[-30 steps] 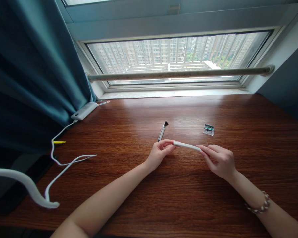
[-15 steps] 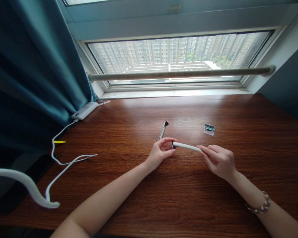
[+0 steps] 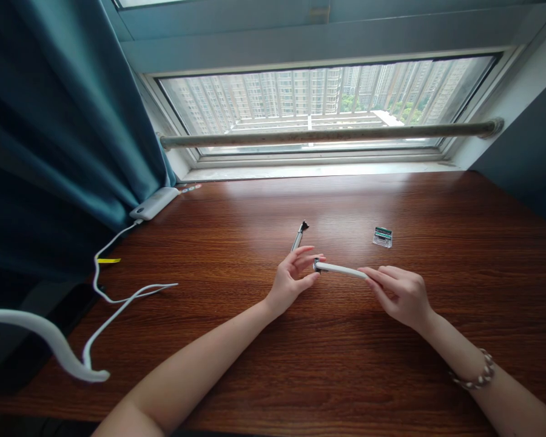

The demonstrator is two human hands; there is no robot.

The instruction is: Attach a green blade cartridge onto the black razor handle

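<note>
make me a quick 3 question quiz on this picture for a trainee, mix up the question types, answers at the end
1. Multiple choice: what is the right hand pinching?
a) the white cable
b) the white handle
c) the yellow strip

2. True or false: the small clear case lies on the table, to the right of the slim silver-grey tool.

3. Fill the gap: the dark head at the end of the white handle is by the fingertips of the ____ hand.

Key: 1 b; 2 true; 3 left.

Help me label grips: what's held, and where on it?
The right hand pinches a white-handled tool by its handle end; whether the left hand at its dark head grips is unclear.
</note>
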